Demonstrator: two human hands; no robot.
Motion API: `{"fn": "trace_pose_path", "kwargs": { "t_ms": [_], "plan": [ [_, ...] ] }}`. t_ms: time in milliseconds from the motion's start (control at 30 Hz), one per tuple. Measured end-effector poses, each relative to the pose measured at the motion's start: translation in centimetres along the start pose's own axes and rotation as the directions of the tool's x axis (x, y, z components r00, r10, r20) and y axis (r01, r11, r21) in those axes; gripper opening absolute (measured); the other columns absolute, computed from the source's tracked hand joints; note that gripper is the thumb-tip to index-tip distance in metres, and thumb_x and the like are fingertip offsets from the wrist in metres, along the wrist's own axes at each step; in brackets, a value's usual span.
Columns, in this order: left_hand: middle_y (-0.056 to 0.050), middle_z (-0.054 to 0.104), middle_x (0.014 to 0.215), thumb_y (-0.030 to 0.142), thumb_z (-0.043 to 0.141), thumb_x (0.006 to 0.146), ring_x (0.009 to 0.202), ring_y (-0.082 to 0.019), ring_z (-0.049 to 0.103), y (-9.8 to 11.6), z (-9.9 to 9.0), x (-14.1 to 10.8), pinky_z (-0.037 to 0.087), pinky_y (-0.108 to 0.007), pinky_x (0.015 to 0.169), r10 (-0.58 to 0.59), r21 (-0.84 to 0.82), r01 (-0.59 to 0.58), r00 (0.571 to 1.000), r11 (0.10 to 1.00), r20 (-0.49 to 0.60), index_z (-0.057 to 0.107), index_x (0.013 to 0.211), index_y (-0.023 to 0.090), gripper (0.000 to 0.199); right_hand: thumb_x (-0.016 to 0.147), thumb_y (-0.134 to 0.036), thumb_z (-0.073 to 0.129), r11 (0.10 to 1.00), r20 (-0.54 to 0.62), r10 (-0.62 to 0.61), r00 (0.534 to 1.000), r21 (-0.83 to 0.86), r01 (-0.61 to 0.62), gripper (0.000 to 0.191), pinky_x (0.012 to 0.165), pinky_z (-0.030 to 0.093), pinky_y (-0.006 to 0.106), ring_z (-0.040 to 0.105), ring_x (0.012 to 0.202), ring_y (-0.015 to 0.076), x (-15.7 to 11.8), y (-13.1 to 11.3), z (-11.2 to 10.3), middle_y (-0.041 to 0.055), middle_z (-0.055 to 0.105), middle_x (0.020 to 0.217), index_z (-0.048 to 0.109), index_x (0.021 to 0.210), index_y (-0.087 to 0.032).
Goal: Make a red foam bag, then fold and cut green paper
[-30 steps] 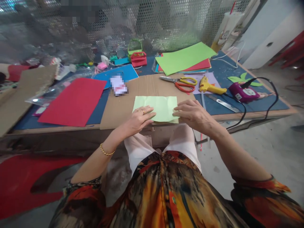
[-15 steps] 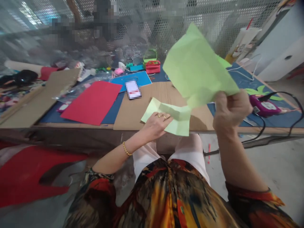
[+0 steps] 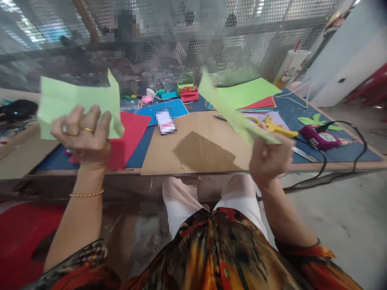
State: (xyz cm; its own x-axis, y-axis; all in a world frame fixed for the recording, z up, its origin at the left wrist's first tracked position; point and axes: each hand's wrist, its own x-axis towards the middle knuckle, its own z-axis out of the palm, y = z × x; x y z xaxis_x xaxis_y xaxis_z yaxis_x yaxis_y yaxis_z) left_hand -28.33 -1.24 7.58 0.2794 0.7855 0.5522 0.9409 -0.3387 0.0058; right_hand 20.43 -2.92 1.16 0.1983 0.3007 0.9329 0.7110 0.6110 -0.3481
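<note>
My left hand [image 3: 86, 135] grips a creased pale green sheet [image 3: 60, 98], raised over the left part of the table above a red sheet [image 3: 131, 131]. On the right, my right hand [image 3: 269, 155] is closed on the lower end of another light green sheet [image 3: 228, 114], which is tilted nearly edge-on and blurred. Between my hands lies a brown cardboard sheet [image 3: 163, 157] with a shadow on it. A phone [image 3: 165, 122] rests near its upper left corner, beside a blue sheet [image 3: 179, 108].
Scissors [image 3: 220, 117], a yellow tool [image 3: 281, 129] and stacked coloured sheets [image 3: 254, 90] lie at the right. A purple device [image 3: 320, 137] with a black cable sits farther right. Small red [image 3: 189, 94] and green baskets stand at the back. A lidded cup [image 3: 293, 66] is at the back right.
My left hand has lifted the creased green sheet off the cardboard and carried it left. My right hand has lowered slightly leftward, and its sheet has turned nearly edge-on.
</note>
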Motion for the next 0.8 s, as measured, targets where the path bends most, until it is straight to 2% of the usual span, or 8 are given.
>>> {"fn": "trace_pose_path", "kwargs": {
  "t_ms": [33,133,200,300,367,467,600,800],
  "plan": [
    [0.008,0.062,0.165,0.052,0.046,0.109,0.170,-0.037,0.029,-0.8,1.0,0.1,0.014,-0.079,0.135,-0.068,0.010,0.069,0.994,0.998,-0.090,0.057,0.158,0.042,0.051,0.109,-0.028,0.053,0.996,0.140,-0.079,0.987,0.046,0.073,0.019,0.112,0.057,0.063,0.078,0.114,0.0313,-0.6,-0.2,0.2,0.0102,0.080,0.110,0.071,0.115,-0.027],
    [0.004,0.072,0.153,0.057,0.044,0.107,0.160,-0.042,0.048,-2.9,4.3,-0.1,0.018,-0.080,0.134,-0.112,-0.039,0.113,0.994,0.993,0.019,0.073,0.139,0.038,0.047,0.112,-0.019,0.040,0.977,0.498,-0.206,0.843,0.158,0.146,0.032,0.130,0.045,0.065,0.079,0.123,0.0271,-2.6,-0.4,0.8,0.0096,0.084,0.121,0.072,0.113,-0.025],
    [-0.004,0.073,0.152,0.065,0.043,0.104,0.156,-0.051,0.049,-4.2,5.6,-0.5,0.021,-0.092,0.125,-0.134,-0.038,0.144,0.972,0.989,0.193,0.074,0.141,0.036,0.057,0.113,-0.019,0.039,0.981,0.634,-0.192,0.749,0.135,0.136,0.034,0.130,0.047,0.063,0.078,0.126,0.0258,-3.7,-0.3,1.0,0.0097,0.084,0.124,0.073,0.111,-0.024],
    [-0.012,0.064,0.163,0.076,0.043,0.097,0.159,-0.063,0.038,-3.8,5.4,-1.2,0.022,-0.100,0.115,-0.196,-0.038,0.209,0.956,0.977,0.219,0.073,0.146,0.035,0.071,0.113,-0.022,0.044,0.987,0.728,-0.158,0.667,0.128,0.094,0.031,0.123,0.056,0.057,0.074,0.134,0.0270,-4.7,0.1,0.8,0.0135,0.083,0.131,0.076,0.115,-0.022],
    [-0.006,0.053,0.174,0.070,0.037,0.102,0.165,-0.057,0.032,-0.2,4.4,-1.2,0.013,-0.090,0.128,-0.190,-0.028,0.193,0.978,0.981,0.089,0.064,0.157,0.039,0.068,0.112,-0.020,0.047,0.989,0.737,-0.140,0.661,0.142,0.051,0.031,0.122,0.057,0.057,0.073,0.138,0.0280,-5.0,0.3,0.6,0.0147,0.081,0.135,0.077,0.119,-0.022],
    [-0.010,0.052,0.174,0.050,0.041,0.112,0.162,-0.038,0.046,9.3,3.9,-0.5,0.038,-0.064,0.135,0.038,-0.203,-0.013,0.992,0.979,0.120,0.053,0.166,0.026,0.059,0.111,-0.016,0.048,0.989,0.723,-0.118,0.680,0.150,0.011,0.033,0.122,0.058,0.057,0.074,0.136,0.0278,-4.9,0.1,0.4,0.0129,0.082,0.135,0.079,0.119,-0.023],
    [-0.019,0.066,0.157,0.039,0.062,0.108,0.145,-0.034,0.063,20.8,6.8,1.0,0.051,-0.057,0.122,0.365,-0.396,-0.272,0.913,0.877,0.182,0.066,0.149,0.017,0.047,0.110,-0.017,0.050,0.987,0.702,-0.106,0.704,0.158,-0.009,0.031,0.118,0.062,0.052,0.079,0.128,0.0266,-4.5,-0.6,-0.1,0.0110,0.084,0.128,0.080,0.115,-0.022],
    [-0.010,0.077,0.102,0.022,0.057,0.106,0.104,-0.027,0.067,24.1,10.0,3.3,0.054,-0.045,0.099,0.336,-0.508,-0.195,0.920,0.839,0.201,0.075,0.094,0.019,0.022,0.110,-0.027,0.053,0.986,0.730,0.046,0.682,0.078,-0.150,0.028,0.092,0.067,0.040,0.082,0.100,0.0242,-2.8,-0.4,-1.1,0.0089,0.086,0.108,0.080,0.114,-0.024]
  ]
}}
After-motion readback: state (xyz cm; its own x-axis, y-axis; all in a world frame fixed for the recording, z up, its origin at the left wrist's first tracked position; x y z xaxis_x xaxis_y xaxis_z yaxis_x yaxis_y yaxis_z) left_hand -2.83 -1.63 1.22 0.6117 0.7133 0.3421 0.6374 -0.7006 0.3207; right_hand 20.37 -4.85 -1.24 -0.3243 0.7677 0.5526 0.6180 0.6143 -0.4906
